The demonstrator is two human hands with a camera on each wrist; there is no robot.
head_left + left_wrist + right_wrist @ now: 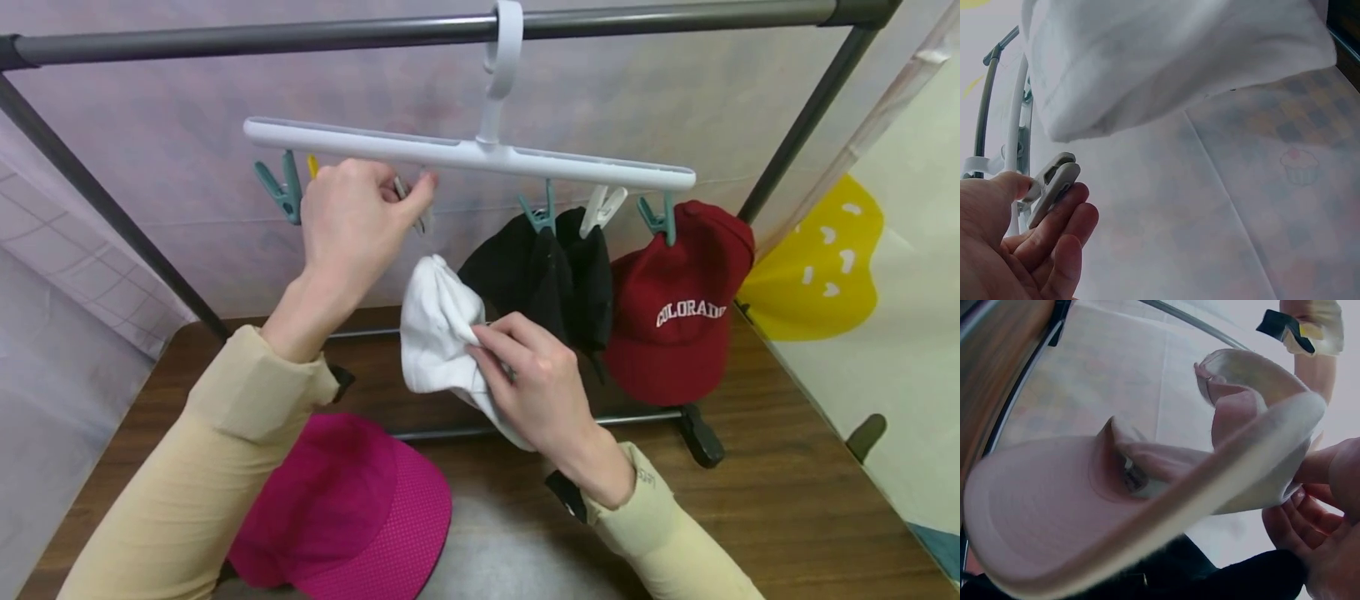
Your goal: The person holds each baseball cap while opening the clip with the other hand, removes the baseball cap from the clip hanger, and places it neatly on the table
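Pink cap (352,508) lies lowest in the head view, beneath the person's left sleeve, on the wooden floor (787,500).

Above it, the right hand (536,387) pinches the white cap (438,333) between thumb and curled fingers, gripping the cloth at its lower right side. White cap hangs folded, its long axis running from upper left to lower right, crown end up toward the hanger and brim trailing down past the wrist; the right wrist view shows the brim (1147,519) curving across the frame, its underside to the lens.

Up and left of that grip, the left hand (352,221) squeezes a grey peg (1052,186) between thumb and fingertips, just under the white hanger bar (468,154). In the left wrist view the peg's tips look almost closed, and the white cap hangs just above it without touching.

Right of the white cap, a black cap (547,279) is clipped by a teal peg (542,212) and a white peg (603,207), and a red cap (675,308) lettered COLORADO hangs from another teal peg (660,218). Hanger hooks over a grey rail (300,35).
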